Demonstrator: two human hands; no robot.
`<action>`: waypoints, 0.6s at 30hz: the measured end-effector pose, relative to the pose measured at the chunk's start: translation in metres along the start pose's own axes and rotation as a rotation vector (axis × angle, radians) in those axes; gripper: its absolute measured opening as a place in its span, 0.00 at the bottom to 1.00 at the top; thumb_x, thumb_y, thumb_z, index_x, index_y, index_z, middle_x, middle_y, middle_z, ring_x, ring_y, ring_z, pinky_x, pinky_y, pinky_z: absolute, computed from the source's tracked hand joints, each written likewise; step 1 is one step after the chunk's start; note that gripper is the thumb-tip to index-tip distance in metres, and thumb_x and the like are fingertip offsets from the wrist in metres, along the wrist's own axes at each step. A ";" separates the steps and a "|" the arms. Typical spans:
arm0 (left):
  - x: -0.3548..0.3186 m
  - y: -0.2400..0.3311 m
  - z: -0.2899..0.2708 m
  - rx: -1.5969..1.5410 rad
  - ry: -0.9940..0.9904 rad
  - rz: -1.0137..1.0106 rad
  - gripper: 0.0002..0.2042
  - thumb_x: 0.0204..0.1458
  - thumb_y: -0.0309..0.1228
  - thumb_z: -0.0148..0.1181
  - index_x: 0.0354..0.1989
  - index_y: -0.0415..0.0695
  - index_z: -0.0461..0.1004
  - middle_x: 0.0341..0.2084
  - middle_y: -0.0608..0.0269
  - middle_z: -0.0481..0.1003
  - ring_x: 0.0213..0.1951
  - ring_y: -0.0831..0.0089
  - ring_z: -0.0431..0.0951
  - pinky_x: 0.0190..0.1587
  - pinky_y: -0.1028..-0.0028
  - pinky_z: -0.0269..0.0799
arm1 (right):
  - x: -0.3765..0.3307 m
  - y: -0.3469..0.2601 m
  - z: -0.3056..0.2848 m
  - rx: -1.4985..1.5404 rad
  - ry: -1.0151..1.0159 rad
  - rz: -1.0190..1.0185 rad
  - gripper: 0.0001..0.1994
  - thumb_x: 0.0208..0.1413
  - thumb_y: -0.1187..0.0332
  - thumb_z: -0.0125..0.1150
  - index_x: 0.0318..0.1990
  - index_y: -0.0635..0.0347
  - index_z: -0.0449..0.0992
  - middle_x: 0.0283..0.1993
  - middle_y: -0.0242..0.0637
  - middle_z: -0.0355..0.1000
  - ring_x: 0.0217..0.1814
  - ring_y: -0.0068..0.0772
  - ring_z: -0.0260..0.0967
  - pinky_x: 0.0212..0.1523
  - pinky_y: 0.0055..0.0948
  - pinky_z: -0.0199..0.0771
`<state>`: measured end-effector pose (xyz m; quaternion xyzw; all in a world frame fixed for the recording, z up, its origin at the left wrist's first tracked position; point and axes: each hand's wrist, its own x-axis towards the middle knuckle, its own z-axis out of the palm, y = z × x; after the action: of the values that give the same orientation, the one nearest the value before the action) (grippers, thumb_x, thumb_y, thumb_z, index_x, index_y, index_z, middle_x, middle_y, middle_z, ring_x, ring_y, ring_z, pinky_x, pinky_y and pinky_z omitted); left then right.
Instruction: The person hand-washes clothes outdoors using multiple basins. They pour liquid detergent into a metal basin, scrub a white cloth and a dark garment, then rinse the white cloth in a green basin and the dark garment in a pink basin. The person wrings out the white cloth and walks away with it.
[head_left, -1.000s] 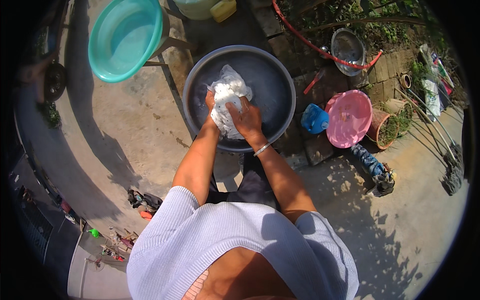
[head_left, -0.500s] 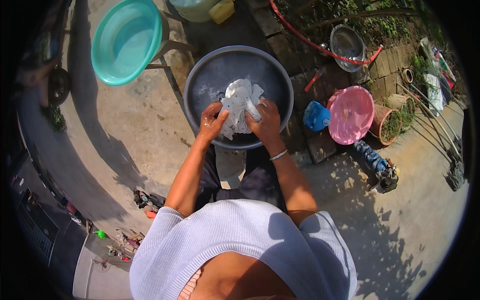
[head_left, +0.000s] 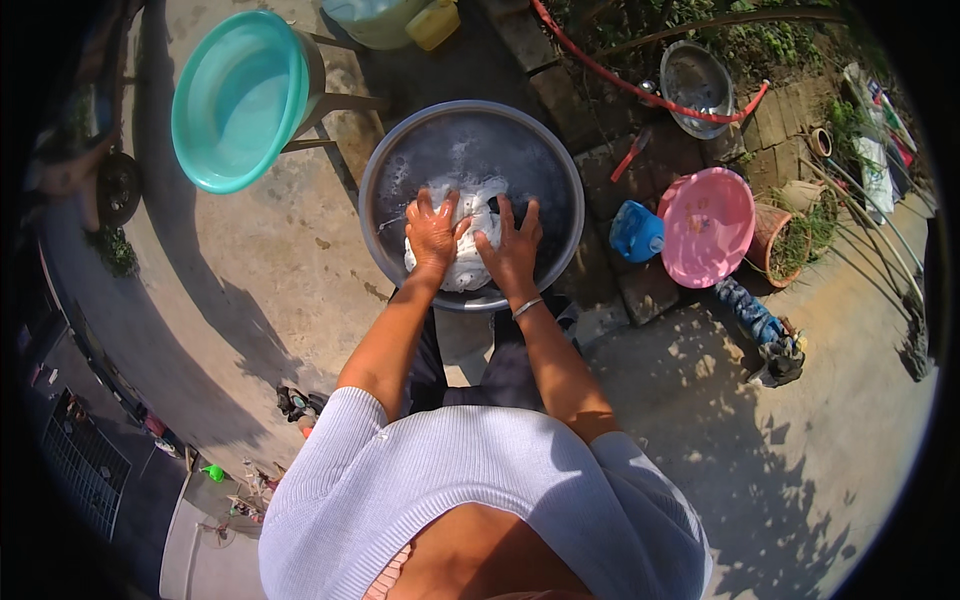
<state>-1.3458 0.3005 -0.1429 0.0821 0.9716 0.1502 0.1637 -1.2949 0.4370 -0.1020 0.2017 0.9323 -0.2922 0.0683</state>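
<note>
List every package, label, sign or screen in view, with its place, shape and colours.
Yellow jug: top edge, behind the grey basin; squarish plastic container, no readable label.
Pale green container: beside the jug, rounded, cut off by the frame.
No signs or screens show.

Wet white cloth (head_left: 470, 235) lies bunched in the soapy grey basin (head_left: 400, 170).

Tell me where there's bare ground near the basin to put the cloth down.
Left of the grey basin, the concrete below the teal tub is bare. Right side is crowded: blue jug, pink basin, pot. Both hands press the cloth.
</note>
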 end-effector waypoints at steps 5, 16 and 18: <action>0.036 -0.028 0.047 0.151 -0.197 -0.031 0.07 0.43 0.30 0.55 0.29 0.48 0.79 0.24 0.56 0.77 0.28 0.53 0.78 0.33 0.55 0.71 | 0.047 0.013 0.040 -0.105 -0.384 0.236 0.28 0.52 0.53 0.55 0.59 0.53 0.65 0.48 0.61 0.68 0.57 0.55 0.62 0.54 0.45 0.64; 0.080 -0.043 0.026 -0.620 -0.205 -0.345 0.15 0.52 0.40 0.55 0.37 0.41 0.76 0.33 0.58 0.76 0.37 0.66 0.74 0.42 0.70 0.68 | 0.070 0.059 0.080 0.356 0.045 0.177 0.11 0.51 0.59 0.58 0.29 0.55 0.77 0.33 0.41 0.74 0.35 0.42 0.73 0.36 0.39 0.72; 0.077 -0.034 0.000 -0.879 -0.136 -0.399 0.17 0.53 0.42 0.54 0.39 0.39 0.75 0.34 0.58 0.76 0.39 0.69 0.73 0.44 0.72 0.67 | 0.085 0.020 0.028 0.219 -0.213 0.232 0.09 0.51 0.62 0.59 0.26 0.56 0.75 0.29 0.40 0.72 0.35 0.40 0.71 0.35 0.38 0.70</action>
<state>-1.4212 0.2849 -0.1763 -0.1730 0.7999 0.5064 0.2717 -1.3639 0.4640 -0.1564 0.2822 0.8530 -0.4015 0.1773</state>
